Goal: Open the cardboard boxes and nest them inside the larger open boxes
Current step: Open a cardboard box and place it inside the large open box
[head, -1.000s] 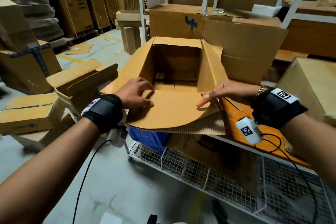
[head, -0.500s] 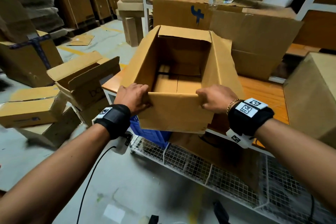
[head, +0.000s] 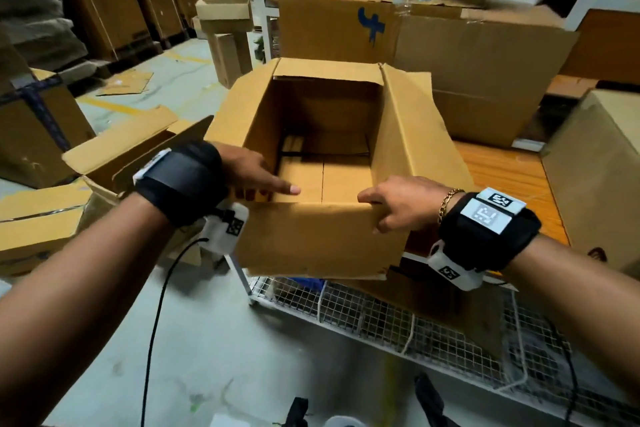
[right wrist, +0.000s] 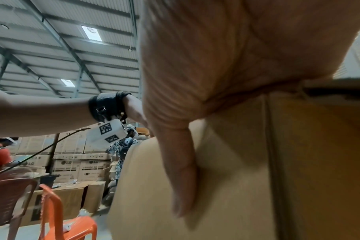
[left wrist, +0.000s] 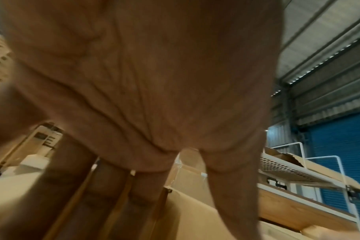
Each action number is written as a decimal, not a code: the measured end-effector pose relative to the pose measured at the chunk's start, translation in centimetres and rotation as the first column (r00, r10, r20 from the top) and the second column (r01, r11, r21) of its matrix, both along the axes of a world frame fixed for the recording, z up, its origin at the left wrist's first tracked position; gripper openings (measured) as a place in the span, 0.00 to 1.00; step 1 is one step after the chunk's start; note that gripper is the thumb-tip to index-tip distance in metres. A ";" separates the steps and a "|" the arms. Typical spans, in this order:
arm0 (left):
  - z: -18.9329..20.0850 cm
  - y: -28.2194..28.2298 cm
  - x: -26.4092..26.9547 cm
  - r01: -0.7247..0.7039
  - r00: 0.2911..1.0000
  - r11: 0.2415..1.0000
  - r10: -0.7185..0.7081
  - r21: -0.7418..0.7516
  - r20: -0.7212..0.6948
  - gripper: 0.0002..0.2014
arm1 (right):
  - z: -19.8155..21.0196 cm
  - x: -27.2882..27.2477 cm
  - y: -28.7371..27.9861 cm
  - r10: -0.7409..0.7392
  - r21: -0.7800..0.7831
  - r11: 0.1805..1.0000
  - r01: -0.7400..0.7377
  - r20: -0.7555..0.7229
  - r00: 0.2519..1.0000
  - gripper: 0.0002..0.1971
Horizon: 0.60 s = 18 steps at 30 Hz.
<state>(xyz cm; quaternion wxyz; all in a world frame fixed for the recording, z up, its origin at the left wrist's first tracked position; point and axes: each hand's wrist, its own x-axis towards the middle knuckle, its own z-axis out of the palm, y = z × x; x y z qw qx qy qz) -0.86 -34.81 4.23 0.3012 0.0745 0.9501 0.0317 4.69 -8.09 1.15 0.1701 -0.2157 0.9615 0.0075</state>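
Observation:
An open brown cardboard box (head: 311, 243) stands on the near edge of a wooden table (head: 502, 177), its flaps spread outward and its inside bare. My left hand (head: 256, 177) is at the near-left corner, its fingers (head: 287, 189) stretched straight over the rim into the box. My right hand (head: 398, 204) grips the near-right corner of the rim, thumb on the outer wall and fingers curled inside. In the left wrist view straight fingers (left wrist: 144, 194) point down at the cardboard (left wrist: 191, 216). The right wrist view shows my thumb (right wrist: 181, 170) lying on the box wall (right wrist: 247, 194).
Larger boxes (head: 467, 80) stand behind on the table and another (head: 595, 177) at the right. An open box (head: 138, 156) sits at the left, above flattened ones (head: 38, 218) on the floor. A wire shelf (head: 381, 315) lies below. People and an orange chair (right wrist: 58, 219) are behind.
The near flap, pressed flat a second ago, now hangs folded down. Both hands took the near rim. My left hand has since let go and straightened its fingers into the box.

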 end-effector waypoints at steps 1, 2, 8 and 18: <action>0.9 0.0 -0.6 0.011 0.999 1.000 -0.011 0.011 -0.049 0.39 | 0.3 -0.3 -0.1 -0.010 -0.014 1.000 0.011 0.038 0.999 0.25; 1.8 0.1 -1.3 0.023 0.995 0.999 -0.021 0.023 -0.095 0.38 | 0.6 -0.6 -0.3 -0.016 -0.030 0.999 0.019 0.083 0.996 0.26; 4.9 1.1 -7.4 0.104 0.968 0.994 -0.095 0.027 -0.232 0.33 | 1.8 -2.7 -1.7 -0.080 0.008 0.997 0.083 0.380 0.921 0.21; -0.2 3.1 -14.9 0.058 0.951 0.991 -0.092 -0.121 -0.296 0.46 | 6.1 -13.4 -4.5 -0.336 -0.092 0.925 0.368 0.250 0.908 0.35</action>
